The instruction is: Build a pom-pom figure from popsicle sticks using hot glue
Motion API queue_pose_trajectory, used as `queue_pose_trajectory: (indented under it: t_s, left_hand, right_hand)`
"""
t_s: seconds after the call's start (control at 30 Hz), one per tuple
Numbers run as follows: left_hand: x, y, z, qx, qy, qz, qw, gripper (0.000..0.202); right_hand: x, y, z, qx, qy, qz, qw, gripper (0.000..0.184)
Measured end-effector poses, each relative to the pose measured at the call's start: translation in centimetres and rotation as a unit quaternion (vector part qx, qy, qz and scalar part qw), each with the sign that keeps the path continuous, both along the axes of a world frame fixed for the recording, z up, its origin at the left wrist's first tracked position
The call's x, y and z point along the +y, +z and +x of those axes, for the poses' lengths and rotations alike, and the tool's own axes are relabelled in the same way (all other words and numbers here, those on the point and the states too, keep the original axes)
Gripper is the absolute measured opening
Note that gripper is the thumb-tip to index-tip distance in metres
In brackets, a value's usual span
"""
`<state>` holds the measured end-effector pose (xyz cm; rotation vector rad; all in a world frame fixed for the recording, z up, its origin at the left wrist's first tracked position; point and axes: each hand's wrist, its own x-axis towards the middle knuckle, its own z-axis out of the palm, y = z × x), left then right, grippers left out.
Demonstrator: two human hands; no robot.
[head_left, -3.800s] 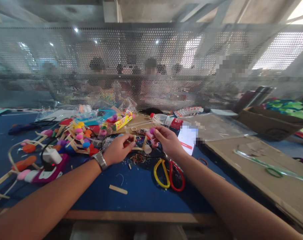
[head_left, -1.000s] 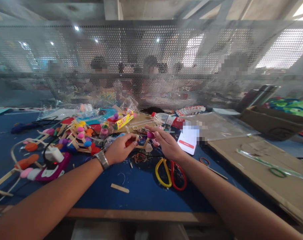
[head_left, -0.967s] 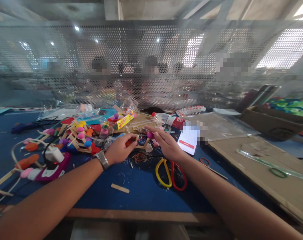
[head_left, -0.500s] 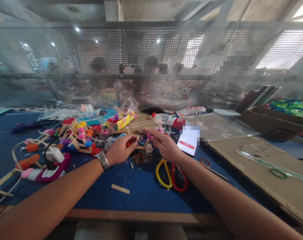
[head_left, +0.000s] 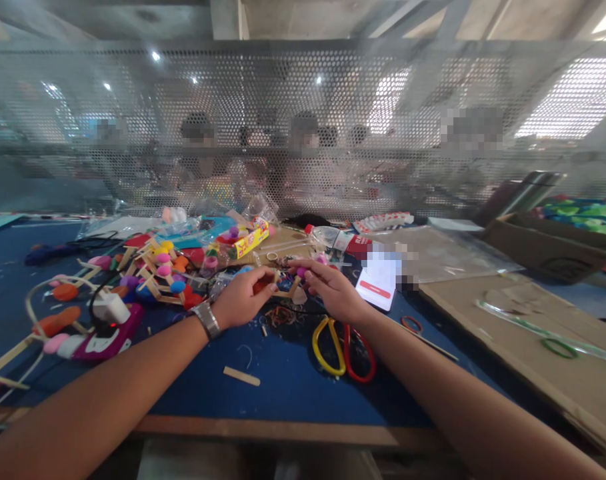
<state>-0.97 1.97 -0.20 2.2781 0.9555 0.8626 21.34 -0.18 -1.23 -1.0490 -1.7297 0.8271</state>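
Between my hands is a small model made of wooden sticks (head_left: 284, 294) with clay-like lumps on it. My left hand (head_left: 243, 297), with a metal watch (head_left: 207, 319) on its wrist, is closed on the model's left end, by an orange lump (head_left: 259, 285). At the other end, the fingers of my right hand (head_left: 335, 291) are bent around a small purple ball (head_left: 301, 272). My fingers partly hide the model. Tangled rubber bands (head_left: 281, 316) lie on the blue tabletop below it. Nearer me are scissors with yellow and red handles (head_left: 329, 350) and a loose flat wooden stick (head_left: 241, 376).
Stick models with coloured lumps (head_left: 157, 270) crowd the left, beside a purple power strip (head_left: 110, 340) with cables. A plastic bottle (head_left: 340, 240) and a phone (head_left: 377, 283) stand right of centre. Cardboard (head_left: 523, 333) and a box (head_left: 547, 247) lie right. A perforated screen (head_left: 263, 87) rises behind.
The fingers of my right hand have bent more around the purple ball. My left hand keeps its hold. The whole view has shifted very slightly.
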Motion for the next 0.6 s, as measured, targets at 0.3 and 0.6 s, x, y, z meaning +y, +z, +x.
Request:
queue_pose_trajectory:
  t_s: [0.3,0.6]
  left_hand:
    - [-0.03,0.07,-0.03,0.000,0.000,0.005,1.000,0.023]
    - [-0.11,0.04,-0.02,0.006,-0.001,0.008,1.000,0.022]
  right_hand:
    - [-0.18,-0.03,-0.16,0.038,-0.032,0.023,0.998,0.050]
    - [-0.12,-0.04,-0.11,-0.019,-0.009,0.012,1.000,0.042]
